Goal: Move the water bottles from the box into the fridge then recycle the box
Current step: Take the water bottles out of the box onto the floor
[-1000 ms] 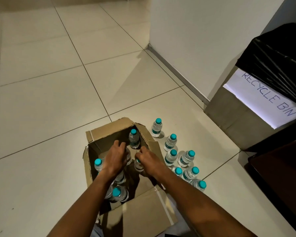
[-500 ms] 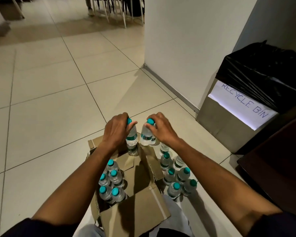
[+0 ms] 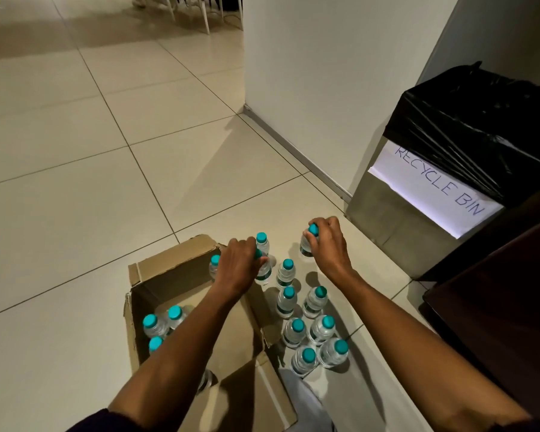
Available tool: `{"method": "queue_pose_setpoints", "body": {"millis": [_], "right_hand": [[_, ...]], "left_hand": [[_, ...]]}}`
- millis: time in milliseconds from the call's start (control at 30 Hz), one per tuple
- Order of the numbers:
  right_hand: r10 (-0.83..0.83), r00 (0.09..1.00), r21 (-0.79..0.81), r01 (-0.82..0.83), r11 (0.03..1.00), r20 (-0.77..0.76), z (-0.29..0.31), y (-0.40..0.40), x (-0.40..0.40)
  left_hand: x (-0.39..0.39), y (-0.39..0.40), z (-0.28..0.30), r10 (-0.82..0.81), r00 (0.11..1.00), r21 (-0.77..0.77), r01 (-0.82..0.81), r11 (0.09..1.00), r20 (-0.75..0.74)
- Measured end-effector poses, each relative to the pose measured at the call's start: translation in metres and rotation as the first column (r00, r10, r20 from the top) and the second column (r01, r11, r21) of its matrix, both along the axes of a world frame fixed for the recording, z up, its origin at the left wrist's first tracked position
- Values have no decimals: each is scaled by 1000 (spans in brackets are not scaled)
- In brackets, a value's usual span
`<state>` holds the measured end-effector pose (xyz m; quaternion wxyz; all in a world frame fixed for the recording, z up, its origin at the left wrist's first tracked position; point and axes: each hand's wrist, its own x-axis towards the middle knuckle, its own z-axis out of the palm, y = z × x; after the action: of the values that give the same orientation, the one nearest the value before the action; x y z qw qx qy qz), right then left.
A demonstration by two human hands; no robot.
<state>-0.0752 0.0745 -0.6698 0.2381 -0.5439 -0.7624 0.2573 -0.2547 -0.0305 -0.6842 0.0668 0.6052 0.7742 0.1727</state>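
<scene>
Our left hand (image 3: 237, 269) and right hand (image 3: 328, 244) each grasp a clear teal-capped water bottle (image 3: 307, 241); several remain in the brown cardboard box (image 3: 175, 269), so the fridge and recycling steps are not yet done.

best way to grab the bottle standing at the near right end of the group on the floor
Take that bottle by its neck, just under the teal cap, coming straight down from above. It stands upright with other bottles close on its left and far side, so the body is crowded, while the cap end is free. Its right side is also open for a side grip.

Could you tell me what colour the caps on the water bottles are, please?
Teal, a blue-green, on every water bottle cap in sight; the head view shows it clearly.
</scene>
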Motion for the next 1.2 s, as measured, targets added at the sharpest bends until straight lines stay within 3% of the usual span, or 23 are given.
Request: {"method": "queue_pose_setpoints", "body": {"millis": [367, 567, 867, 967, 1200], "right_hand": [[48, 970, -189, -2, 982, 238, -82, 14, 7], [92, 945, -199, -29, 980, 314, -110, 10, 16], [44, 917, -183, 32, 983, 397, -100, 14, 20], [17, 938, -99, 19, 995, 346, -88, 12, 16], [112, 981, 10, -115, 993, 159, -58, -23, -38]], "left_hand": [[0, 27, -59, -40, 985, -217, 2, 976, -170], [6, 33, -78, -77, 970, -306, 2, 952, -232], [18, 40, -73, -127, 957, -406, 11, 914, -261], [17, 38, -66, -123, 969, -354, 39, 934, -216], [-9, 1, -46, -47, 988, -66, 38, 997, -148]]}}
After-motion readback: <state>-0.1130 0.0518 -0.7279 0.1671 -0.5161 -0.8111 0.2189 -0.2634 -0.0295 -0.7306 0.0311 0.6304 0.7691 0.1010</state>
